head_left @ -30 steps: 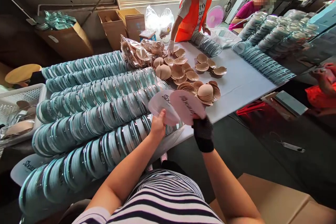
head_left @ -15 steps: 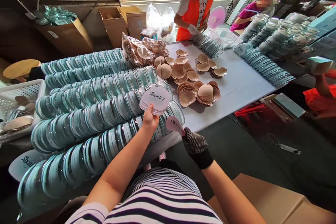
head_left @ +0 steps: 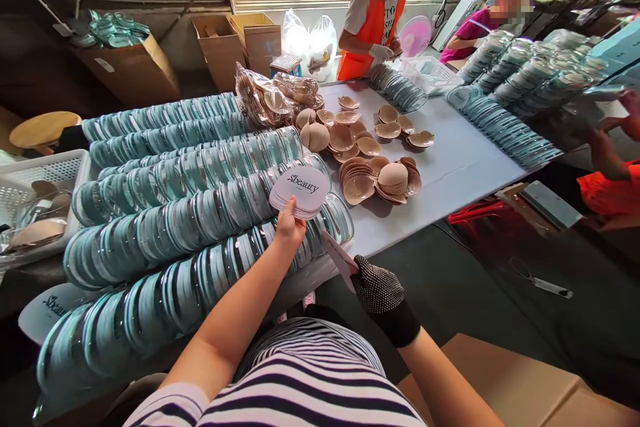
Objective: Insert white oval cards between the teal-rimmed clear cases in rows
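Note:
My bare left hand [head_left: 290,221] pinches a fanned stack of white rounded cards [head_left: 305,192] printed "Sbeauty", thumb on top. In a dark dotted glove, my right hand [head_left: 376,285] grips a single card [head_left: 338,259] by its edge, turned nearly edge-on, just right of the stack and apart from it. Beneath and beside my left hand run long rows of nested clear plastic shells [head_left: 200,273]. Beige bra cups [head_left: 360,188] lie in small nested piles on the white-topped table [head_left: 450,173] beyond my hands.
Plastic-bagged cups [head_left: 265,99] lie at the table's back. A white basket [head_left: 45,213] stands at left. Across the table a person in an orange vest [head_left: 367,27] works by more shells [head_left: 400,88]. A cardboard box [head_left: 500,380] sits low at right.
My right hand has moved a little right and down, and its card has turned from showing its print to nearly edge-on. The left hand's stack stays nearly still.

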